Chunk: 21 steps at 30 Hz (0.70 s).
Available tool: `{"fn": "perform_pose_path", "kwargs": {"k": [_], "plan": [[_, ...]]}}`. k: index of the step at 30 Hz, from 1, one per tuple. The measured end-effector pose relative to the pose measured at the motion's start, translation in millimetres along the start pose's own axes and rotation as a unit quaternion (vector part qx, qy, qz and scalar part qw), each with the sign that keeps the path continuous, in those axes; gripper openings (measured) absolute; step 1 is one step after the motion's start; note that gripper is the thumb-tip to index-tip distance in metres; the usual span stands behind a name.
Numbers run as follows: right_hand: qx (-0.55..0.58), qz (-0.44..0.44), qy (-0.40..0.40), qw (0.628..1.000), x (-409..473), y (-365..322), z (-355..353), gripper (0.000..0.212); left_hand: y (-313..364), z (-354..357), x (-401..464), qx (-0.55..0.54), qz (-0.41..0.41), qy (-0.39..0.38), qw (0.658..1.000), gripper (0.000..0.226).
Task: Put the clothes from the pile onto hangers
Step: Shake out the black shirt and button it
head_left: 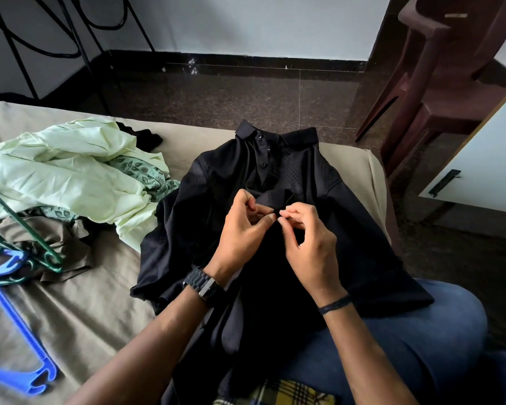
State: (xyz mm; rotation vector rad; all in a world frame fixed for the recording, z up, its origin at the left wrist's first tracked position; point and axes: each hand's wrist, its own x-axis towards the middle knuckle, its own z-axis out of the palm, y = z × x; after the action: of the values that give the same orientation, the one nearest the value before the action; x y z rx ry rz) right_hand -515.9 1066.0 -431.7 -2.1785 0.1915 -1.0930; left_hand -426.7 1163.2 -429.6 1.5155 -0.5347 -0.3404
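Black collared shirt (275, 182) spread on bed (79, 311) and lap, collar away from the person. Left hand (243, 229) and right hand (310, 244) pinch its button placket at mid-chest, fingertips meeting.

shirt (275, 182) on bed (100, 302), pile (70, 176) left, hangers (15, 258) far left

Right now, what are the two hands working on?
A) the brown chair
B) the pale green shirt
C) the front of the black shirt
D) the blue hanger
C: both the left hand and the right hand pinch the button placket of the black shirt spread on the bed.
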Motion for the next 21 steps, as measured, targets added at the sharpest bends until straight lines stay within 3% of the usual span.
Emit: {"fn": "perform_pose_path", "kwargs": {"k": [7, 9, 11, 13, 14, 15, 19, 21], "plan": [[0.029, 0.037, -0.025, 0.999, 5, 1, -2, 0.029, -3, -6, 0, -0.132, -0.034, -0.032, 0.99, 0.034], [0.081, 0.103, -0.018, 0.991, 7, -2, -1, 0.026, -2, -7, 1, -0.163, -0.051, -0.042, 0.985, 0.034], [0.205, 0.241, -0.003, 0.949, 12, -6, 1, 0.022, -1, -5, 3, -0.213, -0.089, -0.043, 0.972, 0.035], [0.344, 0.377, -0.002, 0.86, 15, -3, 2, 0.019, -1, -3, 5, -0.27, -0.151, -0.041, 0.95, 0.034], [0.378, 0.413, -0.015, 0.828, 14, 1, 2, 0.018, -3, -2, 5, -0.287, -0.178, -0.037, 0.941, 0.033], [0.376, 0.427, -0.032, 0.822, 13, 5, 1, 0.018, -6, 0, 6, -0.289, -0.2, -0.03, 0.936, 0.032], [0.192, 0.379, -0.007, 0.905, 6, 8, -4, 0.019, -16, 6, 10, -0.246, -0.242, -0.017, 0.938, 0.032], [0.137, 0.358, 0.018, 0.923, 5, 0, -6, 0.02, -17, 10, 15, -0.22, -0.25, -0.033, 0.942, 0.032]]}}
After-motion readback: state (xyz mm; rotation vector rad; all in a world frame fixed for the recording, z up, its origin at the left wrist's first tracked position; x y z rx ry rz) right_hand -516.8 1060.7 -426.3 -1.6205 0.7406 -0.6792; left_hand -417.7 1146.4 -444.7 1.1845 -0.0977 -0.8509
